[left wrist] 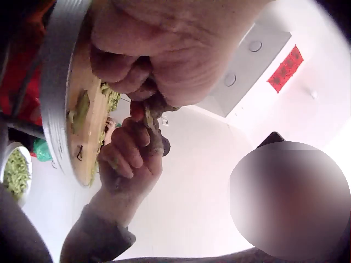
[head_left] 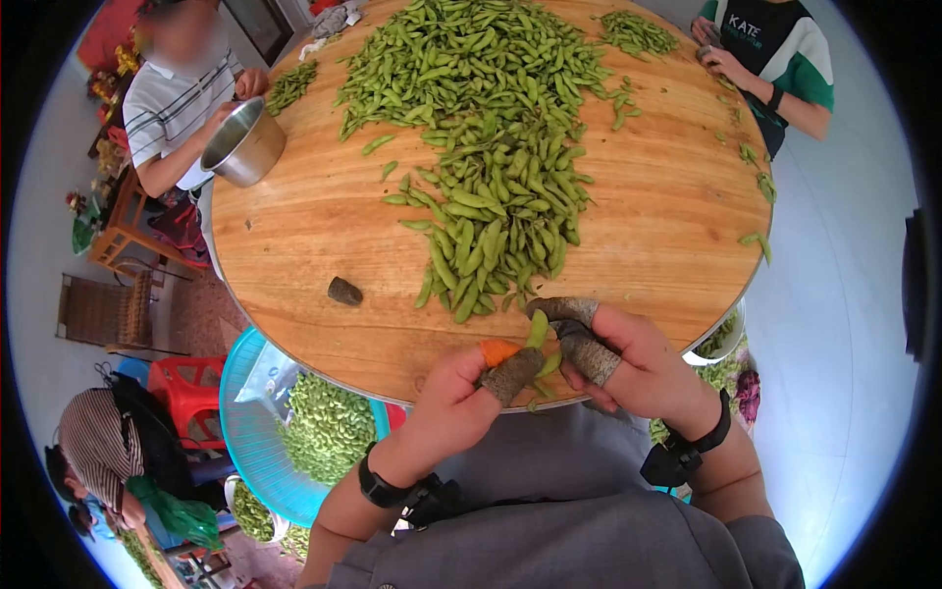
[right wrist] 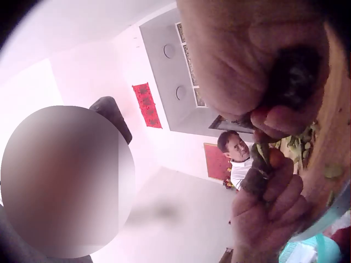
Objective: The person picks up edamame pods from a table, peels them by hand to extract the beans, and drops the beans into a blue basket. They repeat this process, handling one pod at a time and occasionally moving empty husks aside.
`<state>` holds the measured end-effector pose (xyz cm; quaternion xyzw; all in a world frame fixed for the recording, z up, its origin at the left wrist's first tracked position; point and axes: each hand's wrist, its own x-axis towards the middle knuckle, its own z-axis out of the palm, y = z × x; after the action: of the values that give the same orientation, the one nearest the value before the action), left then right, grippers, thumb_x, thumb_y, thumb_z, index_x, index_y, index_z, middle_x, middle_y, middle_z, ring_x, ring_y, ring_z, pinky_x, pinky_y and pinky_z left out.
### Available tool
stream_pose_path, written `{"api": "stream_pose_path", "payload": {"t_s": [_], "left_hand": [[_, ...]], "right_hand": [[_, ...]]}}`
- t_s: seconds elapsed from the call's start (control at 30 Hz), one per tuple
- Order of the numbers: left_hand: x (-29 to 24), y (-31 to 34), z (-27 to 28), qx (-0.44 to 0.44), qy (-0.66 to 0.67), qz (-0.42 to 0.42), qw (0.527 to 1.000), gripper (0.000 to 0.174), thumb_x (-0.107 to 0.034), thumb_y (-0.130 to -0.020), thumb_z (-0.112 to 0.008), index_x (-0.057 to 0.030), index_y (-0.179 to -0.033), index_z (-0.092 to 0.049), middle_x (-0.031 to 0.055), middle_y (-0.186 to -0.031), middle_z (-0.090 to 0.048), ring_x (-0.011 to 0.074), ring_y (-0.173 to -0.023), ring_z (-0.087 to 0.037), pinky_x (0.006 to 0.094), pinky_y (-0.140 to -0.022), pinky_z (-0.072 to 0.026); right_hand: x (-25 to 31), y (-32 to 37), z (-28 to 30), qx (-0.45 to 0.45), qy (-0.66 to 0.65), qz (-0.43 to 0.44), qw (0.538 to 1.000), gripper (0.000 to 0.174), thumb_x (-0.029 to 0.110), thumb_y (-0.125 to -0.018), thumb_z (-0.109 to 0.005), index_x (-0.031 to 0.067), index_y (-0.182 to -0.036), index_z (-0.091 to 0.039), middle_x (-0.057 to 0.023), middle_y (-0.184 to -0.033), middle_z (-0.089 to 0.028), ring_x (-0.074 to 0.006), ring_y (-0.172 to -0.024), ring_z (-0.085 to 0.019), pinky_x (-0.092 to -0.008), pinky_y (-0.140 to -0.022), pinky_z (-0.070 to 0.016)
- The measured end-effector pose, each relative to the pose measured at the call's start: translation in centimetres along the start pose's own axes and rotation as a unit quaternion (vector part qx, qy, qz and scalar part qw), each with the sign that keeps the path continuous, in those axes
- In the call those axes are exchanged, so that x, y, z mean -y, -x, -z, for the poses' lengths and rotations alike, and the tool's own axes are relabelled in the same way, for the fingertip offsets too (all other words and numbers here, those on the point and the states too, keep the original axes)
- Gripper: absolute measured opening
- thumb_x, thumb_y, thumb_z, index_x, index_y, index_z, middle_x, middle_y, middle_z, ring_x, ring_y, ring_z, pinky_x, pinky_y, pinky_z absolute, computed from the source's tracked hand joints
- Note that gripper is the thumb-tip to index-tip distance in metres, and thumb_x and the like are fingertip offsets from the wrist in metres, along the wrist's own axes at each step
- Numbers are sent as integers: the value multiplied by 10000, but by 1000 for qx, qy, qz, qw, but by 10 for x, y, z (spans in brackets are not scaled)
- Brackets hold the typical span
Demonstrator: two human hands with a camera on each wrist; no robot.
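Over the near edge of the round wooden table [head_left: 324, 231], both hands meet around a green bean pod [head_left: 538, 329]. My left hand [head_left: 454, 398] pinches the pod between thumb and finger, with a grey cover on the thumb and an orange one on a fingertip. Dark, worn covers wrap the right thumb and a finger, and this right hand [head_left: 643, 365] pinches at the pod from the other side. A second bit of green pod [head_left: 549, 365] shows between the thumbs. Just beyond the hands lies a long heap of bean pods [head_left: 500, 211].
A loose finger cover [head_left: 344, 291] lies left of the heap. At the far left stands a metal pot [head_left: 245, 147], beside a seated person. Another person handles pods at far right. Below the table's left edge sits a turquoise basket [head_left: 245, 432] holding pale green beans [head_left: 329, 427].
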<state>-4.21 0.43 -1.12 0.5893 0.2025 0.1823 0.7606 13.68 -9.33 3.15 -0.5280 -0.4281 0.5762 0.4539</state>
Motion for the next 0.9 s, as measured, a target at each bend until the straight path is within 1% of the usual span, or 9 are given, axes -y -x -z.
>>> {"api": "stream_pose_path", "payload": {"t_s": [0.2,0.27,0.4,0.47,0.5,0.57,0.73,0.83,0.9], "left_hand": [[-1,-1,1,-29,-183,-50,981,223,5,-826,-488,-8,-1015,-606,65,-794,-620,106,-772,-596,235,-660,-458],[-2,-2,1,-39,-301,-134,943,232,-4,-800,-494,-15,-998,-615,93,-744,-600,138,-710,-599,252,-602,-444],[-4,2,6,11,-345,-147,927,191,-53,-838,-518,-22,-998,-618,50,-763,-610,99,-625,-543,233,-527,-394],[-19,8,3,25,22,106,994,159,-123,-871,-549,-45,-983,-630,14,-781,-606,51,-578,-462,197,-486,-330],[-19,8,5,26,16,101,994,159,-123,-871,-549,-45,-983,-630,14,-781,-606,51,-578,-462,197,-486,-330],[-11,9,6,93,242,120,958,177,-183,-890,-552,-68,-1009,-615,-7,-790,-590,20,-577,-401,165,-483,-284],[-25,-8,6,37,277,166,946,199,-159,-909,-508,-77,-1085,-548,-18,-722,-533,23,-507,-330,177,-443,-234],[-41,-30,7,109,291,185,932,196,-130,-916,-470,-81,-1089,-549,-71,-606,-341,30,-471,-261,195,-428,-192],[-52,-50,10,138,306,170,927,187,-126,-910,-485,-77,-1075,-560,-68,-612,-374,31,-479,-300,192,-433,-223]], "right_hand": [[5,1,-1,-26,41,5,999,396,25,-872,-420,40,-1268,-439,8,-742,-523,-75,-664,-499,-226,-605,-426],[3,0,-1,-36,77,17,996,384,10,-867,-431,43,-1248,-461,11,-723,-520,-76,-670,-501,-222,-622,-427],[2,-1,2,-17,60,5,998,340,36,-882,-436,63,-1216,-493,14,-696,-506,-61,-608,-476,-209,-555,-410],[2,-1,3,42,-140,-116,982,278,102,-913,-431,82,-1180,-508,25,-671,-482,-39,-530,-419,-193,-472,-363],[3,-2,2,43,-138,-110,983,278,102,-913,-431,82,-1180,-508,25,-671,-482,-39,-530,-419,-193,-472,-363],[4,-1,-3,83,-268,-157,947,248,169,-937,-422,93,-1161,-500,33,-658,-461,-23,-480,-360,-177,-422,-310],[22,-12,3,30,-147,-62,987,240,193,-946,-418,89,-1154,-479,28,-639,-451,-30,-471,-357,-182,-424,-306],[38,-27,19,-3,-156,-22,987,240,201,-914,-490,52,-1099,-533,34,-572,-424,-43,-458,-340,-189,-415,-260],[57,-39,28,-26,-150,-16,988,213,188,-899,-514,47,-1054,-558,37,-564,-426,-40,-454,-340,-188,-414,-259]]}}
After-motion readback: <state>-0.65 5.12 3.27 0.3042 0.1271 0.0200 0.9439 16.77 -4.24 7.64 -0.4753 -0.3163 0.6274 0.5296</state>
